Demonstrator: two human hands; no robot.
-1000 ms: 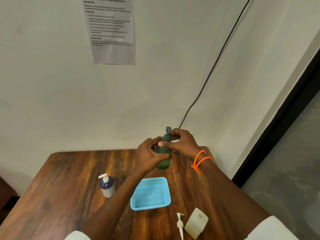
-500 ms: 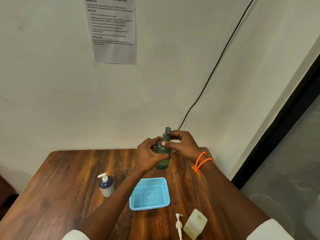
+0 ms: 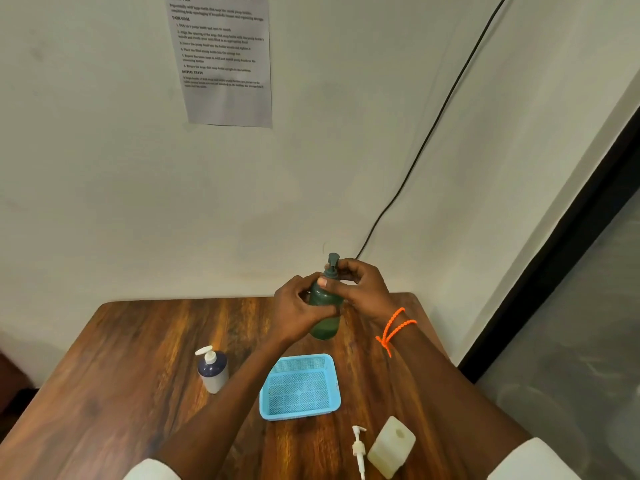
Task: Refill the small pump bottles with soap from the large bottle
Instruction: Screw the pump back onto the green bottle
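Hands meet around a green pump bottle [image 3: 325,311], held upright above the far end of the wooden table [image 3: 114,368]. The left hand [image 3: 298,311] wraps its fingers round the bottle's body, while the right hand [image 3: 360,289] curls about the neck just under the dark pump head [image 3: 333,261], thumb laid across the shoulder; whether the collar is seated or loose cannot be told from here. An orange cord bracelet [image 3: 393,329] circles the right wrist. Nearer the person, a blue mesh basket [image 3: 268,408] sits on the table (nothing in it that shows). To its left stands a small dark bottle with a white pump [image 3: 212,370]. Near the front edge a pale square bottle [image 3: 391,446] lies tilted with its mouth open, and a loose white pump [image 3: 359,448] lies just beside it.
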